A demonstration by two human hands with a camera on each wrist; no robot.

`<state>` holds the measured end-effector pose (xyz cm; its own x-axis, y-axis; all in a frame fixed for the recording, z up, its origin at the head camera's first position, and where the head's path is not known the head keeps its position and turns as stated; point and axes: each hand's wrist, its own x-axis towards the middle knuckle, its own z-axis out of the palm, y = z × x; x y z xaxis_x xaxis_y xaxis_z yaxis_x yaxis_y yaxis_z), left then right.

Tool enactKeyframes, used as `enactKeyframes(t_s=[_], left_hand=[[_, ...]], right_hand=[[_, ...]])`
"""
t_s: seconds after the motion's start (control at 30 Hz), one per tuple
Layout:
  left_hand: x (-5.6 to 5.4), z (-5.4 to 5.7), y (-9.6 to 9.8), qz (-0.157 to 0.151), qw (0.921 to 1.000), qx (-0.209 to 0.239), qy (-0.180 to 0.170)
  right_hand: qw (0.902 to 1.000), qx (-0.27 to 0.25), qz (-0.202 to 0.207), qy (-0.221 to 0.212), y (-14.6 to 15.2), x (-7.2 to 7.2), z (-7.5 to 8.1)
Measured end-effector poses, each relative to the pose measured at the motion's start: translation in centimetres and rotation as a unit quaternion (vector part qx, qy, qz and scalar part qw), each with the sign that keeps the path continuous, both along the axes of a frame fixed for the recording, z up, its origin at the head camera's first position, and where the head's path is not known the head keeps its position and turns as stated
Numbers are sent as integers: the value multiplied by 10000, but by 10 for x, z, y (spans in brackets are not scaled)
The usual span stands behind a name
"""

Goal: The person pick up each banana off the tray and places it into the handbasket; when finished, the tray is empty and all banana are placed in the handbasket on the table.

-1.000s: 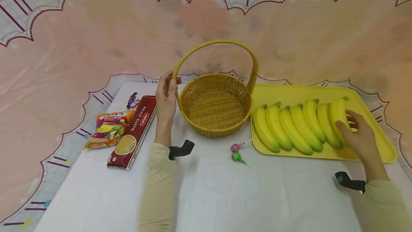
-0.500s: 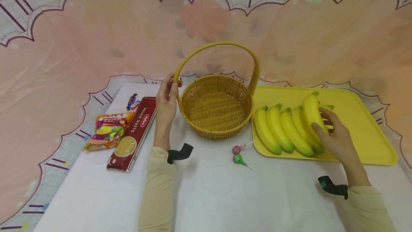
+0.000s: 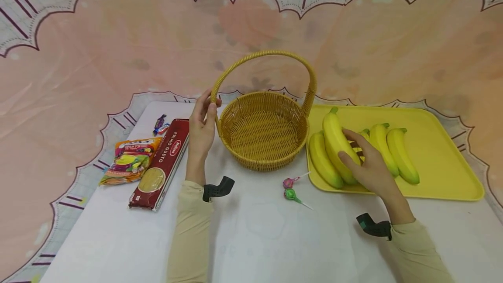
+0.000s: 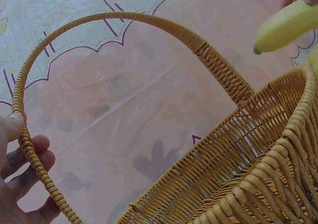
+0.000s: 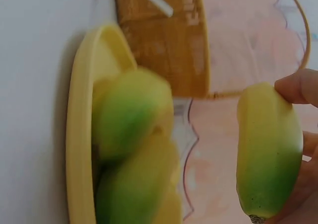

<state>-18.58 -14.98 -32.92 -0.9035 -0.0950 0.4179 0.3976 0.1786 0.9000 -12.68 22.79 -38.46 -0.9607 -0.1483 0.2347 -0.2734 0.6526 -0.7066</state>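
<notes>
A round wicker basket (image 3: 263, 160) stands at the middle back of the table, its inside bare. My left hand (image 3: 202, 128) grips the left side of its tall handle (image 4: 124, 16), thumb in front and fingers behind. In my right hand (image 3: 367, 165) is a yellow banana (image 3: 335, 141) with a green tip, pinched between thumb and fingers. It is raised over the left part of the yellow tray (image 3: 448, 156), right of the basket. Several other bananas (image 3: 402, 156) lie there, some partly hidden by my right hand. The right wrist view shows the held banana (image 5: 268, 154) apart from those.
Two lollipops, a pink one (image 3: 288, 183) and a green one (image 3: 290, 194), lie in front of the basket. Left of my left arm are a red spaghetti pack (image 3: 161, 167), a colourful candy bag (image 3: 135, 160) and small wrapped candies (image 3: 160, 122). A patterned cloth hangs behind.
My right hand has lifted the rightmost banana and carried it left over the others, towards the basket. The left hand stays on the basket handle.
</notes>
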Motion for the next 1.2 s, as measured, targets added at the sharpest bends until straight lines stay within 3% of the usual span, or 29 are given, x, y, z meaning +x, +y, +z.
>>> enactKeyframes(t_s=[0.33, 0.63, 0.83, 1.07, 1.2], left_hand=[[1, 2, 2, 39, 10000, -65, -46], [4, 4, 4, 48, 9998, -181, -94], [3, 6, 2, 73, 9998, -176, -88], [4, 6, 1, 82, 9998, -186, -41], [4, 6, 1, 20, 9999, -156, -6]], right_hand=[[9984, 51, 559, 86, -44, -5, 8], [9956, 136, 860, -354, -90, -12, 10], [9943, -5, 1044, -209, -123, -23, 13], [9926, 490, 1103, 156, -158, -41, 17], [9889, 966, 1129, 10, -177, -52, 15]])
